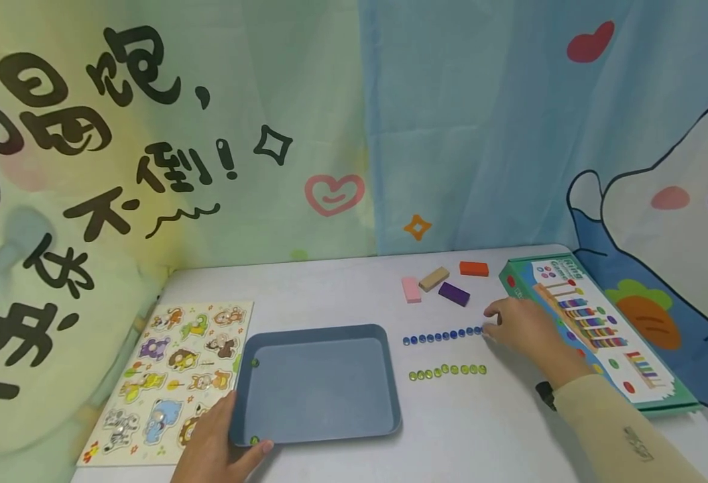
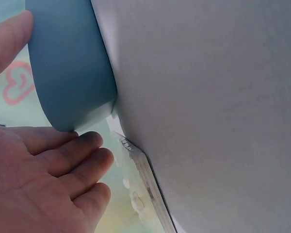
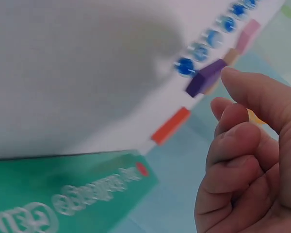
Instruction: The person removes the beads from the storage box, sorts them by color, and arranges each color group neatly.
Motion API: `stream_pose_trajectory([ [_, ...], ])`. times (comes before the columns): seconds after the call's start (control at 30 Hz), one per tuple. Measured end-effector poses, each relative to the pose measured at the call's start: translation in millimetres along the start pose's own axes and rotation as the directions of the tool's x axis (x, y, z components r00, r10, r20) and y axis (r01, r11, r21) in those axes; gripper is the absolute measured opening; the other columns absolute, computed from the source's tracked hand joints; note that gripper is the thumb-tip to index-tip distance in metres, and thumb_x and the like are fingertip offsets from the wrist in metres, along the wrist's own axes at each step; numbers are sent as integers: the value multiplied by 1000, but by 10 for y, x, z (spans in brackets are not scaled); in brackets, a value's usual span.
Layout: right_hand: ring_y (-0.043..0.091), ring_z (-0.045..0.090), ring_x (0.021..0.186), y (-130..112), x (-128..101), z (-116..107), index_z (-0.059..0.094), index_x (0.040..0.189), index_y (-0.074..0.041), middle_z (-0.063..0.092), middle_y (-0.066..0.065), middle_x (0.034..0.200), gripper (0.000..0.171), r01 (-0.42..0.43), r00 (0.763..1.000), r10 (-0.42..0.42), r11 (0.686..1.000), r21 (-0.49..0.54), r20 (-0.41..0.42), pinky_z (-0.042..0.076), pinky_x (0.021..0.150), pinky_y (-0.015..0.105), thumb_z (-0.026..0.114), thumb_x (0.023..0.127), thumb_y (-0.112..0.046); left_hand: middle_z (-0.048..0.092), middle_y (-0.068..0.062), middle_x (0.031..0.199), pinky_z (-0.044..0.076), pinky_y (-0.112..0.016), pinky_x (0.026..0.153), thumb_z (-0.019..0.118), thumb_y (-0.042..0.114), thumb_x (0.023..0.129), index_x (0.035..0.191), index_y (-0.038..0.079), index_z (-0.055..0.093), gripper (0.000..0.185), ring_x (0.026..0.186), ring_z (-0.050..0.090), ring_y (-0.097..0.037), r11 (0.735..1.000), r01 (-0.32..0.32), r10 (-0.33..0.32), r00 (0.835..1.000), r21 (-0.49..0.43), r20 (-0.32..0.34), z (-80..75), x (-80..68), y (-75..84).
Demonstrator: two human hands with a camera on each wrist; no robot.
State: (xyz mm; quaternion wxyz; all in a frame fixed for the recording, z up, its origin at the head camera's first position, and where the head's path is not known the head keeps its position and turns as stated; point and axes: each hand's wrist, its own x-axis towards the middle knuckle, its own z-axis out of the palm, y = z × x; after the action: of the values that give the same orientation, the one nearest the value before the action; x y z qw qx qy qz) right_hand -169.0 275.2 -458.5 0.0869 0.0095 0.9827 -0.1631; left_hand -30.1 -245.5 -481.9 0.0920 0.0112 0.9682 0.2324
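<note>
My left hand (image 1: 215, 439) is at the near left corner of a blue-grey tray (image 1: 320, 439), thumb by the front edge and fingers along the left side. In the left wrist view the index finger touches the tray's wall (image 2: 72, 63) and the palm is bare. Inside the tray lie two green glass beads (image 1: 255, 363). My right hand (image 1: 525, 332) hovers at the right end of a row of blue glass beads (image 1: 445, 336). Its fingers are loosely bent, thumb apart from them, holding nothing visible. Nearer me runs a row of green glass beads (image 1: 437, 373).
Behind the blue row lie a pink block (image 1: 411, 290), a tan block (image 1: 434, 278), a purple block (image 1: 454, 294) and an orange block (image 1: 473, 269). A green toy box (image 1: 601, 329) stands at the right. An animal puzzle board (image 1: 167, 382) lies left of the tray.
</note>
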Motion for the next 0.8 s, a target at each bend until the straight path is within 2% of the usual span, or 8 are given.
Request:
stream_pose_trajectory([
  [0.2, 19, 55, 72, -289, -41, -106, 77, 121, -7, 69, 5, 85, 36, 94, 994, -95, 995, -29, -54, 46, 58, 28, 79, 93, -29, 43, -30, 160, 38, -66, 122, 79, 67, 82, 160, -6, 31, 117, 147, 41, -54, 1000, 1, -1, 1000, 3, -5, -1, -3, 10],
  [0.4, 14, 51, 65, -781, -66, -102, 78, 122, -11, 60, -3, 73, 33, 199, 974, -201, 980, -27, -104, 40, 56, 26, 77, 95, -29, 44, -30, 159, 38, -67, 121, 80, 67, 81, 159, -7, 32, 118, 146, 41, -55, 1000, 0, 0, 1000, 3, -8, 6, 0, 4],
  [0.63, 9, 50, 58, -1390, -1, 35, 81, 116, -17, 61, -8, 69, 27, 344, 926, -346, 938, -38, -151, 40, 52, 23, 79, 94, -32, 43, -30, 160, 39, -66, 121, 80, 68, 81, 160, -6, 31, 119, 147, 41, -54, 1000, 20, -20, 1000, 5, -6, 9, 1, 4],
  [0.8, 7, 50, 61, -1869, 35, 179, 82, 113, -18, 62, -9, 71, 25, 438, 884, -437, 898, -32, -166, 41, 53, 22, 80, 93, -34, 44, -29, 160, 40, -65, 120, 80, 67, 81, 160, -6, 32, 118, 147, 42, -53, 1000, 17, -16, 1000, 7, -21, 13, -1, 6],
])
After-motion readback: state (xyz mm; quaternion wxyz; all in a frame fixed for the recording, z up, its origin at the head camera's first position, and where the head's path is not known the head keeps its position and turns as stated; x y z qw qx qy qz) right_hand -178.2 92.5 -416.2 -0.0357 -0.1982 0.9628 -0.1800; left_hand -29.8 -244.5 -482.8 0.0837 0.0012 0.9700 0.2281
